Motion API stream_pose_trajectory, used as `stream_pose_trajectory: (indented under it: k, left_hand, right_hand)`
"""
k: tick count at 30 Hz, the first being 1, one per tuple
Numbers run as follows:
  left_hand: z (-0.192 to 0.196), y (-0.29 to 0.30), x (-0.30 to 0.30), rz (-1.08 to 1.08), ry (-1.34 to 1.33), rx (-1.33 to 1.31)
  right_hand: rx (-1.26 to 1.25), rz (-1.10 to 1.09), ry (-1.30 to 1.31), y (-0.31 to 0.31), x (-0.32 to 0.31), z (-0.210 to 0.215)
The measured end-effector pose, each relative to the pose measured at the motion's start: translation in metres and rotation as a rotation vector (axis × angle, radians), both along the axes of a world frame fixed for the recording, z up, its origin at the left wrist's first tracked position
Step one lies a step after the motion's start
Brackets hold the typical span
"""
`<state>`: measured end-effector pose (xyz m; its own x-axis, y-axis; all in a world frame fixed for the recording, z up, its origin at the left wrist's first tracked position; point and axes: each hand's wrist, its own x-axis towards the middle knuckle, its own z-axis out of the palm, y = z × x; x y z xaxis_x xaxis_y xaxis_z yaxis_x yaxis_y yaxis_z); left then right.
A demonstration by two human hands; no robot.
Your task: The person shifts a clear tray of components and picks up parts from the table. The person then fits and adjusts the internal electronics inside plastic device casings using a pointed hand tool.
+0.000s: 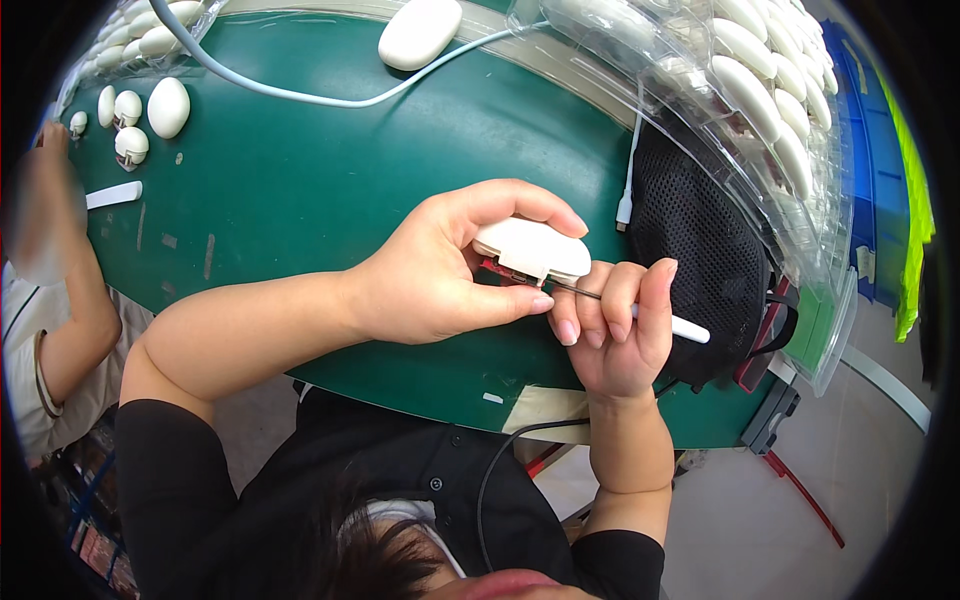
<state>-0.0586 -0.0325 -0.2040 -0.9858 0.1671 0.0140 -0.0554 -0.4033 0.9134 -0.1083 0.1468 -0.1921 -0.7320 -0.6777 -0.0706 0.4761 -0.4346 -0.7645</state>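
Observation:
My left hand [430, 265] is closed round a white, rounded plastic device [530, 245], thumb below and fingers over the top. Its lower side is open, showing red and metallic parts inside. My right hand [625, 320] grips a thin tool with a white handle [688, 329] and a dark, narrow shaft [578, 290]. The shaft's end reaches the device's open side beside my left thumb; its very tip is hard to make out. Both hands are above the green table mat [330, 180].
Clear plastic trays of white shells [750, 95] rise at the right, beside a black mesh pouch [690, 240] and a white cable plug [624, 212]. A larger white shell [420, 33] lies at the back, small white pieces [130, 145] at left. Another person's arm [75, 290] is at the left edge.

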Motion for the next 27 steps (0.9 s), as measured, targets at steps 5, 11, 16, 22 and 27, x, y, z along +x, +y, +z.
stream_pose_trajectory:
  k: [5, 11, 16, 22, 27]
  left_hand:
    - [0.0005, 0.0001, -0.0007, -0.032, -0.058, 0.060]
    - [0.0000, -0.0001, -0.0006, -0.036, -0.032, 0.057]
    - [0.0016, 0.0003, 0.0000, -0.056, -0.063, 0.092]
    - [0.0016, 0.0002, -0.0002, -0.056, -0.080, 0.105]
    - [0.0003, 0.0005, -0.0007, 0.004, -0.121, 0.082]
  right_hand:
    - [-0.019, 0.016, -0.026, 0.0020, -0.0003, -0.0037]
    - [-0.031, 0.038, -0.052, 0.0023, -0.0008, -0.0043]
    - [0.017, 0.053, -0.041, 0.0007, -0.0007, -0.0034]
    - [-0.036, 0.072, -0.065, -0.0003, 0.0000, -0.0040]
    - [0.102, -0.084, 0.248, -0.0031, 0.0031, 0.0009]
